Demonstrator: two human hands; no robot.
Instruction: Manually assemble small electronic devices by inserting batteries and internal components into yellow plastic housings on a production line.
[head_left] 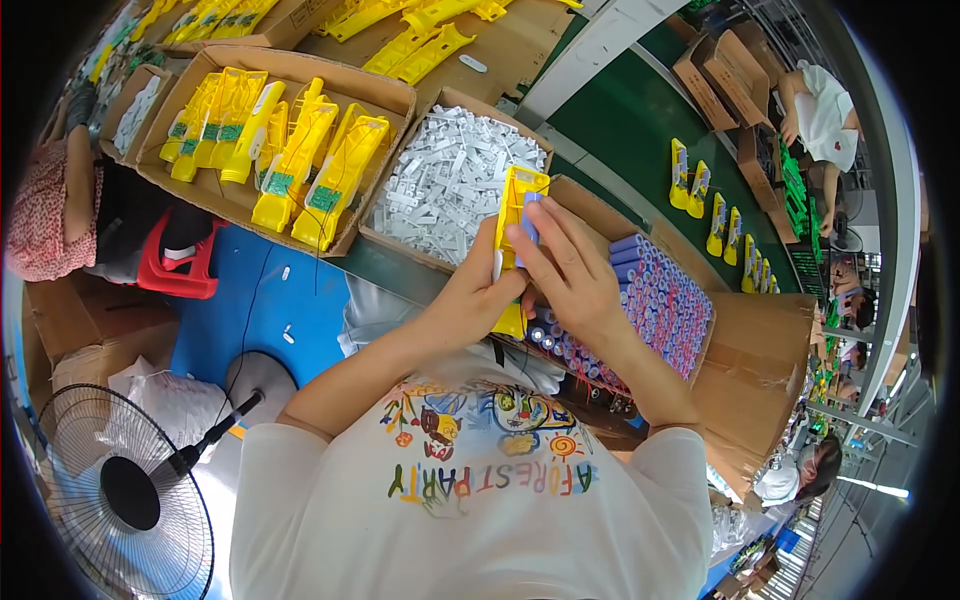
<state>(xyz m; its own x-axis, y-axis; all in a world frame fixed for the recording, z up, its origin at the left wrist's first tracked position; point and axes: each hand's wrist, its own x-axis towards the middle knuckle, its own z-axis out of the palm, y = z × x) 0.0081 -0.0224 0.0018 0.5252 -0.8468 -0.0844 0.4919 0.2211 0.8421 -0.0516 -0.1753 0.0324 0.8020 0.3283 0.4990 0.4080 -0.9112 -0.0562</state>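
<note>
Well to the left of my left grip (465, 290), a fan (130, 490) showed near the rim, its lower edge cut off. Ahead and left of that grip, a cardboard box (350, 82) held yellow shells (300, 160) with green boards (322, 198); where they overlapped I could hardly separate them. Just ahead lay a carton (405, 252) of white parts (440, 180), one corner covered by my hand. This left grip was closed around a yellow casing (510, 215), its fingers mostly hidden behind; the forearm slanted in from the lower left, elbow out. The casing stood tilted between both grips. My right grip (575, 275) came across palm down, fingers stretched forward onto a violet cell (530, 215) in the casing; I could not tell whether it pinched or merely pressed. Beside and partly beneath it, more cells (670, 310) filled an open box (622, 218). Farther right and ahead, yellow units (718, 225) lined the green counter (620, 120), too small for detail.
</note>
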